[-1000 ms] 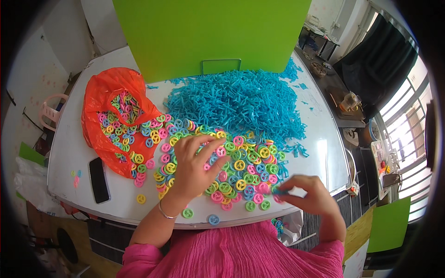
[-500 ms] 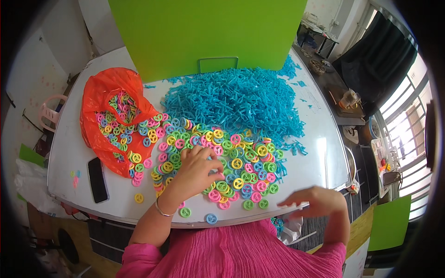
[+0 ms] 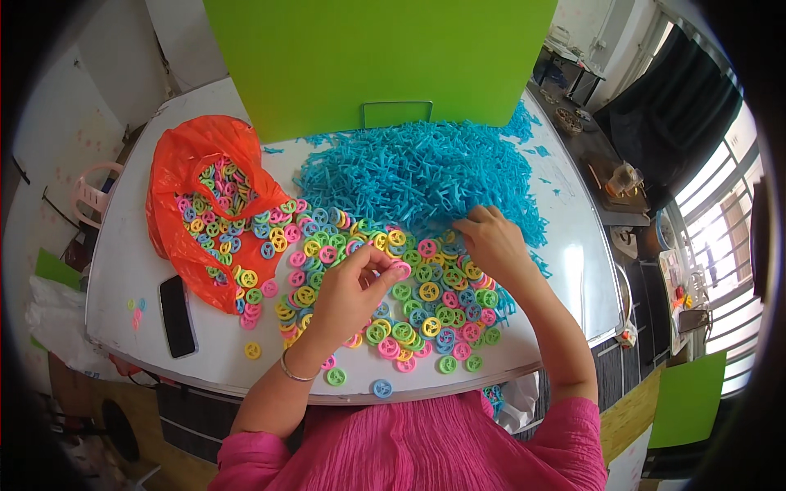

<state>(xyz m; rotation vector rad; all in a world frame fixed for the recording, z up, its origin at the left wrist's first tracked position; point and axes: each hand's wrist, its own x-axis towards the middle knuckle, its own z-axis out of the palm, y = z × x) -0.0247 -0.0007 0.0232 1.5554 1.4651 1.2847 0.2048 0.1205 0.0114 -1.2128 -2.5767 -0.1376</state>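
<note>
My left hand (image 3: 348,293), with a bracelet at its wrist, is over the heap of small plastic wheels (image 3: 430,290) in pink, yellow, green and blue. Between its thumb and fingers it pinches a pink wheel (image 3: 400,269). At the front edge of a large pile of thin blue plastic pieces (image 3: 417,168) is my right hand (image 3: 495,243). Its fingers are bent together and touch the pile; whatever they hold is too small and hidden to make out.
A red plastic bag (image 3: 174,225) spills more wheels at the left, with a black phone (image 3: 178,317) in front. Behind the blue pile stands a green board (image 3: 368,61) with a metal handle. A single blue wheel (image 3: 382,389) lies near the white table's (image 3: 565,303) front edge.
My right hand has moved from the table's front right up to the blue pile. My left hand has turned and lifted slightly from among the wheels, showing the pink wheel in its fingertips.
</note>
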